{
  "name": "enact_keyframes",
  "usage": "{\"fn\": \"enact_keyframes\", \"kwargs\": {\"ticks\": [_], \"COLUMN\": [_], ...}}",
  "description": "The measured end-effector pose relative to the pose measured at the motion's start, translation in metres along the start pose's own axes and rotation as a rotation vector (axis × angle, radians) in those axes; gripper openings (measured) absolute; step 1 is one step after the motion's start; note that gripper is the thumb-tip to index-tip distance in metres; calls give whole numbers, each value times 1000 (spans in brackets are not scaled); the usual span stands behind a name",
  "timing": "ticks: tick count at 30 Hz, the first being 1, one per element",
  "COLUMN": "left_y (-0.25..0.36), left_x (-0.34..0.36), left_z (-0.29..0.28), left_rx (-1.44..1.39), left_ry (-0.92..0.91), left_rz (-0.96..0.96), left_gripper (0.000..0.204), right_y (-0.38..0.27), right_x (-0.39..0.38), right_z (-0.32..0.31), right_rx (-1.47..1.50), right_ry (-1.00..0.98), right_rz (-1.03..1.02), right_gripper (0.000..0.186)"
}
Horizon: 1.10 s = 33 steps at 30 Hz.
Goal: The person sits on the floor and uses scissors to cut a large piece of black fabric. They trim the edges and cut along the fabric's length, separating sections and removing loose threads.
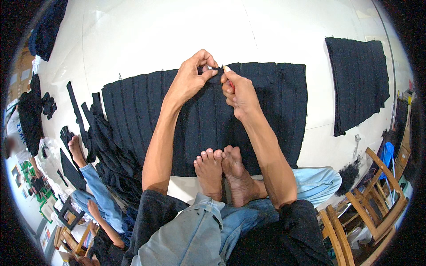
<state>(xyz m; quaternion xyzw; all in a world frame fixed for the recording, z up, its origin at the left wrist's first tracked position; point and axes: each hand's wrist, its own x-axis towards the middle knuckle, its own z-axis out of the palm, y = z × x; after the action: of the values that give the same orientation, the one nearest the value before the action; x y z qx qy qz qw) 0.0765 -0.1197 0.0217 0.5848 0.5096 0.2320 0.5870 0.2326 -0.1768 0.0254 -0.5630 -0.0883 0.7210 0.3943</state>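
A dark pleated cloth (pixel 202 119) lies spread over the white surface in front of my bare feet. At its far edge my left hand (pixel 191 80) is closed in a pinch on the dark cloth edge, thumb against fingers. Just to its right, my right hand (pixel 241 94) is closed around a small red-handled tool (pixel 231 84). Most of that tool is hidden in the fist, so its kind does not show. The two hands' fingertips almost meet over the cloth edge.
Another dark pleated piece (pixel 360 84) lies at the far right. To the left are a crumpled dark cloth pile (pixel 113 155) and dark strips (pixel 73 102). Beside the pile sits another person in jeans (pixel 104 190). Wooden frames (pixel 377 199) stand at the lower right.
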Motion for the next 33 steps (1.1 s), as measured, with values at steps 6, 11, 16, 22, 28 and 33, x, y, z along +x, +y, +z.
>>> {"fn": "enact_keyframes", "kwargs": {"ticks": [6, 11, 16, 22, 28, 33], "left_y": [3, 9, 7, 0, 2, 9], "left_x": [0, -6, -21, -1, 12, 18], "left_z": [-1, 0, 7, 21, 11, 10], "left_rx": [63, 265, 705, 631, 441, 336], "left_ry": [20, 30, -33, 86, 46, -29], "left_rz": [-26, 127, 409, 385, 157, -1], "left_gripper": [14, 20, 42, 14, 19, 21], "right_y": [-8, -4, 10, 19, 3, -2], "right_x": [-7, -36, -59, -53, -39, -20], "right_z": [-5, -21, -31, -37, -24, -20], "right_rx": [179, 113, 58, 2, 19, 61], "right_ry": [-103, -76, -63, -66, -46, -46], "right_rz": [-16, -57, -46, -33, -75, -46], "right_gripper": [37, 42, 43, 43, 44, 46]}}
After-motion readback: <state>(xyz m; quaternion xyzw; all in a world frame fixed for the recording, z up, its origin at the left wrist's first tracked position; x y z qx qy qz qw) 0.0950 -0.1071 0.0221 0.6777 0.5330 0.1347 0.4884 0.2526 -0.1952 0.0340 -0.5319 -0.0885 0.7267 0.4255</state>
